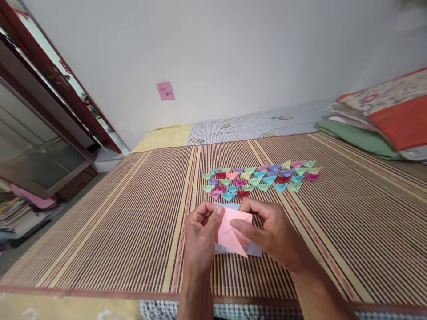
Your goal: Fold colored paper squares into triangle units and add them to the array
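Observation:
Between my two hands is a sheet of pink origami paper (230, 235), partly folded, with a pointed corner hanging toward me. My left hand (202, 226) pinches its left edge between thumb and fingers. On the other side, my right hand (270, 224) grips the upper right part, its thumb lying on the front of the paper. Below the pink paper lies a pale lilac stack of paper (256, 251), mostly covered. Just beyond my hands, several small folded paper boats (228, 196) in many colours stand in rows.
A striped bamboo mat (140, 222) spreads under everything. Folded bedding (396, 120) is piled at the far right. A pink note (165, 91) is stuck to the white wall (233, 53). At the left stand a glass-fronted cabinet (36, 133) and some stacked books (16, 211).

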Motion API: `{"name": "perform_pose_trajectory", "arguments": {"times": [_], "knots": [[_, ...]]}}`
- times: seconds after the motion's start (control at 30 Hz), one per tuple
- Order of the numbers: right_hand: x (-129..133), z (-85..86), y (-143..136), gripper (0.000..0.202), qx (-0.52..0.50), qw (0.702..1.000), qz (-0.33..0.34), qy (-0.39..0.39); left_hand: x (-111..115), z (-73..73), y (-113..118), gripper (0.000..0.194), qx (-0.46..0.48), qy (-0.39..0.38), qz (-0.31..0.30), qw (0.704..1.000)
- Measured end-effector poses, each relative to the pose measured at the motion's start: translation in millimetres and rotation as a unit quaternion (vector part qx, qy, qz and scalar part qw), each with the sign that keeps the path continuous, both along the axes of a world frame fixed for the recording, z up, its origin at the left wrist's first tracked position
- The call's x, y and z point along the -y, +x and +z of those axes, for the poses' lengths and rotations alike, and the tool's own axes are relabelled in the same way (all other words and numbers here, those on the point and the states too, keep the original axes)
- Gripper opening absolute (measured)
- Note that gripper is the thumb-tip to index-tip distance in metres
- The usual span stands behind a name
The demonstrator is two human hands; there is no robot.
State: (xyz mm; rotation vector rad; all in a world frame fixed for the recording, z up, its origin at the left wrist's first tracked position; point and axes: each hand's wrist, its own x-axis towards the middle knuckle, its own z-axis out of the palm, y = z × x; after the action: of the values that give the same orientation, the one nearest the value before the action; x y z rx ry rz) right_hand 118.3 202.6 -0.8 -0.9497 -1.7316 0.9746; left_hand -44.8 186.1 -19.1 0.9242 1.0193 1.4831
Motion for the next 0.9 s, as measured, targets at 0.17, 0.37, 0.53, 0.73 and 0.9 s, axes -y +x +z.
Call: {"name": "perform_pose_trajectory", "arguments": {"times": [0.17, 0.37, 0.53, 0.73, 0.9], "knots": [[1, 1.9, -2, 0.029, 0.007, 1.000, -0.008, 0.008, -1, 2.1, 2, 0.034, 0.024, -0.009, 0.001, 1.000], [-1, 0.0, -1, 0.038, 0.018, 0.998, -0.019, 0.051, -2, -0.9, 0, 0.032, 0.031, 0.009, -0.011, 0.999], [-4, -3.9, 7, 0.040, 0.011, 0.997, -0.050, 0.055, -3, -0.7, -3, 0.033, -0.018, 0.038, -0.028, 0.999], [-10, -10.5, 15, 0.035, -0.072, 0.994, -0.078, 0.012, -3, 1.6, -6, 0.030, -0.063, 0.051, -0.060, 0.995], [-21, -23.0, 19, 0.028, -0.219, 0.972, -0.089, -0.017, -6, -5.4, -6, 0.029, 0.007, 0.038, 0.045, 0.998]]}}
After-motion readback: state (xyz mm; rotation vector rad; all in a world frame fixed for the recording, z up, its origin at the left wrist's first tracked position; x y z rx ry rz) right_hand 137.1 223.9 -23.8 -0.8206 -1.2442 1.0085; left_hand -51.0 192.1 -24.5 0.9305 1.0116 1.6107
